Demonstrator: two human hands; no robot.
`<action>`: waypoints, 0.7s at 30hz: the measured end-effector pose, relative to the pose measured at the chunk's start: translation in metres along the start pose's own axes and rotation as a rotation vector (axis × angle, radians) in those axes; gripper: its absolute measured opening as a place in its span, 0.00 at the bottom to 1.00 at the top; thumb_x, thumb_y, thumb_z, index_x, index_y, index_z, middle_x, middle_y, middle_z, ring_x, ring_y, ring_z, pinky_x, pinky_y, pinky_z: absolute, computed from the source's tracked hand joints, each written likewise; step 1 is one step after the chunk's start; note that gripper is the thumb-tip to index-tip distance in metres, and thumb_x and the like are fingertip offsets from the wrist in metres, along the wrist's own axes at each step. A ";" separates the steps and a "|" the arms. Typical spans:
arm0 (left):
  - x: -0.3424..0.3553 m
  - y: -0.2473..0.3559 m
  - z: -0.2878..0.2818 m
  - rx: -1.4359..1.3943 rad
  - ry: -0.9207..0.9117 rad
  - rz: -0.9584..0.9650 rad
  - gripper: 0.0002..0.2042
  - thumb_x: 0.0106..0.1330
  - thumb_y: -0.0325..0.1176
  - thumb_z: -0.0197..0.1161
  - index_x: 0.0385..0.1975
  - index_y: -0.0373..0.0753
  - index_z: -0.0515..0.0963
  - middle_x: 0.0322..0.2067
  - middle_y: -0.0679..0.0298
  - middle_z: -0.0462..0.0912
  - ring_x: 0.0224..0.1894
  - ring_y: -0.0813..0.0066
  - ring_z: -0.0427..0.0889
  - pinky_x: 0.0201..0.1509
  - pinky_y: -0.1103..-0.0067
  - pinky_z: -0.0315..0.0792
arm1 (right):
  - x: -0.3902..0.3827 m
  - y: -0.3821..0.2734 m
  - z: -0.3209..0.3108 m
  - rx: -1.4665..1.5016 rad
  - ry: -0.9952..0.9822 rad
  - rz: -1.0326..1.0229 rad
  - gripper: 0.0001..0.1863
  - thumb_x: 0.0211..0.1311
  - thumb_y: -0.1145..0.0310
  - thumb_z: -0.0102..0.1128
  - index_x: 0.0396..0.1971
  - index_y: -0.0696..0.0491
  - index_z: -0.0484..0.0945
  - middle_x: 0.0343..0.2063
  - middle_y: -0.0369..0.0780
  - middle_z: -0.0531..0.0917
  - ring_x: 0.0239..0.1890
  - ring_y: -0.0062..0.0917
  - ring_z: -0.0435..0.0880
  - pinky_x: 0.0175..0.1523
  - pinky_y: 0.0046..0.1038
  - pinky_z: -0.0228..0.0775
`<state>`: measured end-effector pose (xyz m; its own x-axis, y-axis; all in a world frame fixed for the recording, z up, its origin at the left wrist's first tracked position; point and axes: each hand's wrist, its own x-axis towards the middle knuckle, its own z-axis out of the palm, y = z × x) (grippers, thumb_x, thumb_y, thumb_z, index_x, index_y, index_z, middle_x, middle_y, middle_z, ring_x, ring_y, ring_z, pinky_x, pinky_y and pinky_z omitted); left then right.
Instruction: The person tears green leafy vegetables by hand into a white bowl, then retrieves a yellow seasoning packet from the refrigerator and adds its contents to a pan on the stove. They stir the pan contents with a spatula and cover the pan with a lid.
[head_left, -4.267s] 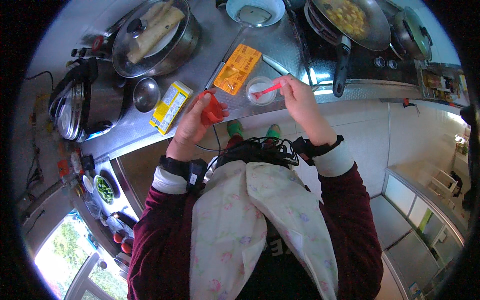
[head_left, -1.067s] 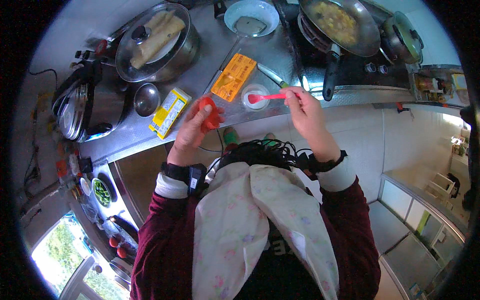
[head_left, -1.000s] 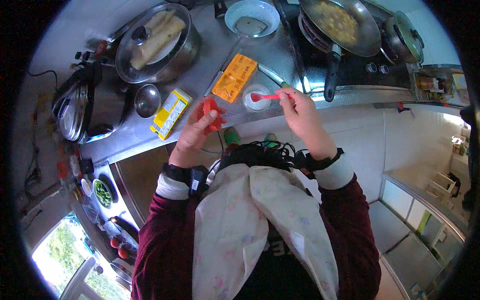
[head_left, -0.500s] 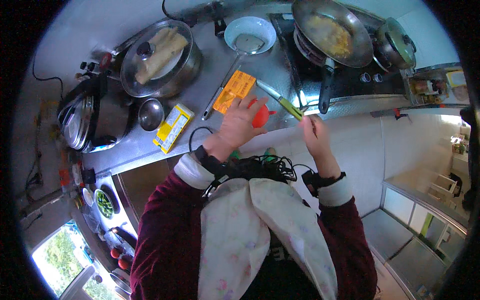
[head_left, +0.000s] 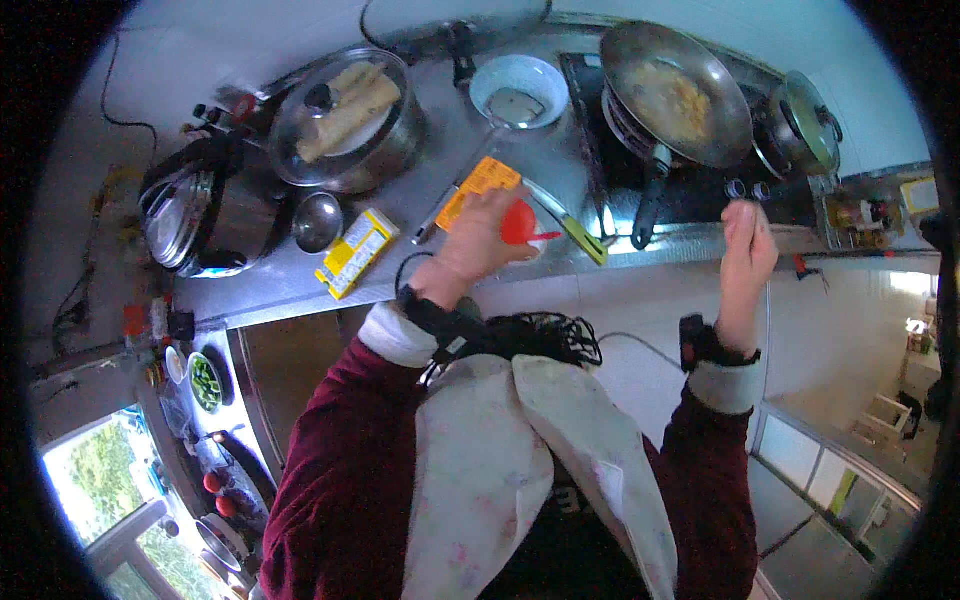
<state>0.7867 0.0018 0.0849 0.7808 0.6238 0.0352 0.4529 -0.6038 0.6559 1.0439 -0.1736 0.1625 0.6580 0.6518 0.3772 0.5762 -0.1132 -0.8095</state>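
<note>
Leftmost, a yellow box point(head_left: 357, 253) lay on the steel counter point(head_left: 560, 150). Left hand point(head_left: 482, 235) gripped a red lid point(head_left: 519, 222) w/ curled fingers, orange packet point(head_left: 480, 187) at its 12 o'clock. Right hand point(head_left: 748, 238) was raised at 3 o'clock near the frying pan point(head_left: 678, 92), fingers clenched; contents unclear.

Glossy red plastic lid point(head_left: 518, 222) — brushed, shiny steel counter point(head_left: 420, 215).

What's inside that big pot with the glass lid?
Through the glass lid of the pot lie pale, long pieces of food. What is beneath them is hidden.
</note>
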 end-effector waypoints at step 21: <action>-0.013 -0.013 0.030 -0.284 0.113 -0.249 0.28 0.48 0.38 0.68 0.49 0.45 0.65 0.44 0.48 0.65 0.44 0.53 0.70 0.50 0.69 0.67 | -0.010 0.047 0.001 0.158 0.014 0.001 0.15 0.65 0.66 0.44 0.22 0.57 0.73 0.17 0.30 0.69 0.20 0.09 0.60 0.25 0.13 0.50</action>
<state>0.7836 -0.0132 0.0528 0.6027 0.7940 -0.0792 0.4731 -0.2756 0.8368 1.0635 -0.1846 0.1204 0.6662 0.6408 0.3815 0.4922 0.0064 -0.8704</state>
